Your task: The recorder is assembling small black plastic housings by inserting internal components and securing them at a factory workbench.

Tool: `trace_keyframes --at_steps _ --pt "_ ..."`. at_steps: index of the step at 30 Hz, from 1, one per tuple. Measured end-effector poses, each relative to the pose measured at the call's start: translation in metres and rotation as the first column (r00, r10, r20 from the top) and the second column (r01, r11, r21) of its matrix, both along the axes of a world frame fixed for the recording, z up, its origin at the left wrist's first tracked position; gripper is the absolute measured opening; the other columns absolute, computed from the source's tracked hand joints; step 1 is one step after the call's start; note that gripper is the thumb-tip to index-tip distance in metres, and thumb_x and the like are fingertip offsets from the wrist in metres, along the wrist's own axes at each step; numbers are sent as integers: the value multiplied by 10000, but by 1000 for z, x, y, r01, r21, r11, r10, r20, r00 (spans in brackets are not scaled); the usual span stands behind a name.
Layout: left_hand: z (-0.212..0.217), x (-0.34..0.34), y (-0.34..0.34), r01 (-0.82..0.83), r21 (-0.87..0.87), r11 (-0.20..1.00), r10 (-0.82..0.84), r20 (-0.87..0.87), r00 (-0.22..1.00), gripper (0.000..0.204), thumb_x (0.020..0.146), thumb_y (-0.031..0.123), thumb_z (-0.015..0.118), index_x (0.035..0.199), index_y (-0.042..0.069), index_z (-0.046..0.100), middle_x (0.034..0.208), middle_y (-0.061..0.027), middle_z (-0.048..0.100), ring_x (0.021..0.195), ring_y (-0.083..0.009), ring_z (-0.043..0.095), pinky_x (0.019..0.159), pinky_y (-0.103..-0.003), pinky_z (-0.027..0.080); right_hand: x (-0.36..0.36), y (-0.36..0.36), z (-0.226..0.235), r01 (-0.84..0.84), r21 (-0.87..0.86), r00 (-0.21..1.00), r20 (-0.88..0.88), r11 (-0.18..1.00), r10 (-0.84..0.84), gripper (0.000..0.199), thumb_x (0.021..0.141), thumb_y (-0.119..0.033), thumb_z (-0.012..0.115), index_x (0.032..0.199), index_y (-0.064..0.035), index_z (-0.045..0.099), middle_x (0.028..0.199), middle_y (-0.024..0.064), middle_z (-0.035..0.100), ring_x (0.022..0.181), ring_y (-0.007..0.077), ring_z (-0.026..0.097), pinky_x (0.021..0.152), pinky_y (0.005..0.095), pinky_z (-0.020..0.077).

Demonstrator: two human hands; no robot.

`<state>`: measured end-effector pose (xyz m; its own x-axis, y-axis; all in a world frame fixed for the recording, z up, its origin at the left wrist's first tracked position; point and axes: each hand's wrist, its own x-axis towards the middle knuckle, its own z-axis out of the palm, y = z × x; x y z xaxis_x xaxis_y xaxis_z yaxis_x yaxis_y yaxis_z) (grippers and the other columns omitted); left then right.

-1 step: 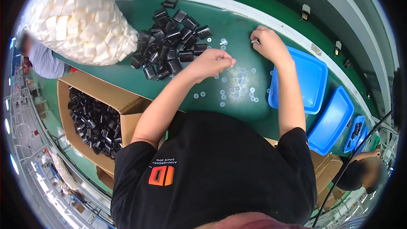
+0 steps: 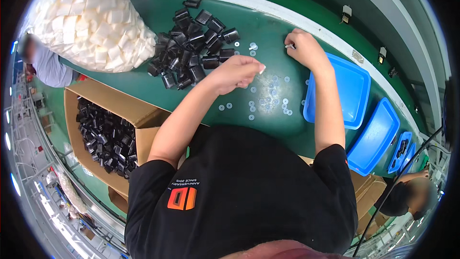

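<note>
My left hand (image 2: 237, 74) is closed in a pinch above the green table, right beside the pile of black plastic parts (image 2: 191, 43). From its fingertips pokes a small white piece (image 2: 262, 69). Farther right, near the far edge, my right hand (image 2: 305, 49) is also closed, with another small white piece (image 2: 290, 46) between thumb and fingers. Both pieces are too small to make out fully. Several translucent round washers (image 2: 268, 100) lie scattered between and below the hands. One washer (image 2: 253, 46) near the pile has a small white bit on it.
A large clear bag of white blocks (image 2: 96, 29) stands at the far left. Below it is a cardboard box (image 2: 148, 117) full of black parts. Blue trays (image 2: 366, 84) line the right side. Two other people are at the left and right edges.
My left hand has turned slightly, and the white piece at its fingertips shows more. My right hand has barely moved. The washers and parts lie as before.
</note>
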<state>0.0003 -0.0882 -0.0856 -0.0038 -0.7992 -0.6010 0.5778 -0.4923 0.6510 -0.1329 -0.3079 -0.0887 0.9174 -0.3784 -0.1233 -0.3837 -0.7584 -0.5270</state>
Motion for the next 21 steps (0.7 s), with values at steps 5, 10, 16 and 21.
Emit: trace_keyframes --at_steps 5,10,16,21 --pt "-16 -3 20 -150 -127 980 80 -439 895 109 932 174 607 884 89 559 742 28 471 657 -79 435 500 -221 333 -4 9 2 29 -52 999 -17 998 -30 115 716 -13 626 819 16 668 924 181 637 865 373 648 784 442 526" --pt "-18 -12 20 -347 -28 937 247 -650 719 203 914 270 568 854 77 548 811 -41 519 719 -148 500 550 -239 395 -8 27 -11 46 -118 999 20 992 -44 98 726 3 604 803 13 664 890 192 629 855 385 644 784 450 527" --pt "-29 -25 7 -449 110 887 395 -684 613 239 940 284 531 878 60 585 819 -61 560 716 -164 530 602 -258 442 -21 40 -18 159 -58 970 196 986 -145 108 734 17 631 832 34 673 881 163 645 746 288 655 703 357 533" --pt "-25 -17 9 -574 147 805 562 -499 660 279 969 255 511 1034 4 614 967 -120 650 869 -229 633 795 -321 540 -18 50 2 213 215 949 187 953 -255 123 743 24 662 861 43 692 853 89 649 714 161 645 675 278 518"
